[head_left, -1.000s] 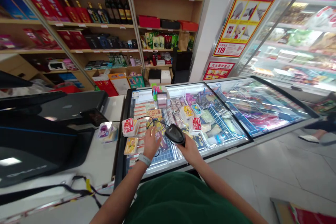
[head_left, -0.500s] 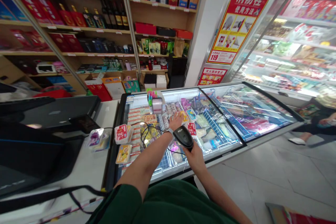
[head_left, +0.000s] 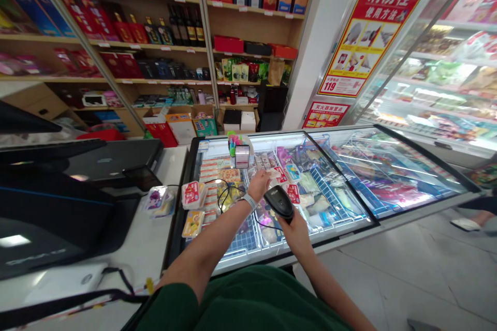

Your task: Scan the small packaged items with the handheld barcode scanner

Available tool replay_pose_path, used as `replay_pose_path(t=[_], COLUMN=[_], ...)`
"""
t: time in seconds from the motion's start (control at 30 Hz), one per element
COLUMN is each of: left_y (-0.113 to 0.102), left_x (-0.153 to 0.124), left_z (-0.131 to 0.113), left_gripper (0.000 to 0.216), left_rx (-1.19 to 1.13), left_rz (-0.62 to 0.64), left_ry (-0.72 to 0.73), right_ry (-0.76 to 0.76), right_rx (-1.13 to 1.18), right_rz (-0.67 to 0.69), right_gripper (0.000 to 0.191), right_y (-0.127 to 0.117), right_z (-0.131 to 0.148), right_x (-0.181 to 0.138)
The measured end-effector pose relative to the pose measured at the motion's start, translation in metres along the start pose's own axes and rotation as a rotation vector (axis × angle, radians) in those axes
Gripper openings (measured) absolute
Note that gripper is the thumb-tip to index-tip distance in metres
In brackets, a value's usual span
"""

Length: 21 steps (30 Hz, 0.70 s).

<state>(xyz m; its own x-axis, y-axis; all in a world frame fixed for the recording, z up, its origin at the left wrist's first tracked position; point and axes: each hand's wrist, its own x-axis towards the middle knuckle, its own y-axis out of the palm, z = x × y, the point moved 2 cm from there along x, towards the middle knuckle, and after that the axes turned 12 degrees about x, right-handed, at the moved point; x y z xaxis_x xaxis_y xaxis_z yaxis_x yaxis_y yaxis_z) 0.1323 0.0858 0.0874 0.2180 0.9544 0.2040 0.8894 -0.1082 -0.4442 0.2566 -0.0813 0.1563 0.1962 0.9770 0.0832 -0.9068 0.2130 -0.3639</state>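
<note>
My right hand (head_left: 297, 230) is wrapped round a black barcode scanner (head_left: 279, 201), whose head points toward my left hand. My left hand (head_left: 259, 186), with a grey watch band (head_left: 250, 199) on the wrist, pinches the edge of a small plastic pack with a red label (head_left: 278, 174). Just beyond the scanner lie another red-labelled pack (head_left: 293, 194) and a blue-labelled pack (head_left: 293, 171) on the freezer's glass lid. To the left on the lid are a stack of red-labelled packs (head_left: 191, 194) and a yellow-labelled pack (head_left: 193, 224). The scanner's black cable (head_left: 221, 199) loops across the glass.
The chest freezer (head_left: 427, 199) extends to the right, frozen goods showing through its glass. At left, a counter holds dark till equipment (head_left: 58, 217) and more packs (head_left: 158, 200). A small card stand (head_left: 242, 156) stands at the back. A person's foot (head_left: 466, 224) shows at right.
My left hand has gone from lying spread over a yellow-labelled pack to pinching a red-labelled one. The scanner stays in my right hand. My view has shifted slightly left.
</note>
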Motion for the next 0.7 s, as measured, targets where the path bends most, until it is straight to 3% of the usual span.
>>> replay_pose_path(t=[0.17, 0.37, 0.7], left_y=[-0.037, -0.064, -0.085], left_x=[-0.021, -0.064, -0.108], left_z=[0.025, 0.042, 0.026], left_gripper=[0.011, 0.025, 0.034], left_rx=[-0.272, -0.552, -0.658], left_rz=[-0.203, -0.253, -0.272], left_ry=[-0.243, -0.496, -0.541], right_ry=[-0.009, 0.001, 0.019], right_rx=[-0.009, -0.029, -0.055], right_rz=[0.017, 0.066, 0.148], right_gripper=[0.033, 0.032, 0.032], right_y=[0.005, 0.009, 0.015], right_z=[-0.002, -0.003, 0.013], right_x=[0.0, -0.001, 0.003])
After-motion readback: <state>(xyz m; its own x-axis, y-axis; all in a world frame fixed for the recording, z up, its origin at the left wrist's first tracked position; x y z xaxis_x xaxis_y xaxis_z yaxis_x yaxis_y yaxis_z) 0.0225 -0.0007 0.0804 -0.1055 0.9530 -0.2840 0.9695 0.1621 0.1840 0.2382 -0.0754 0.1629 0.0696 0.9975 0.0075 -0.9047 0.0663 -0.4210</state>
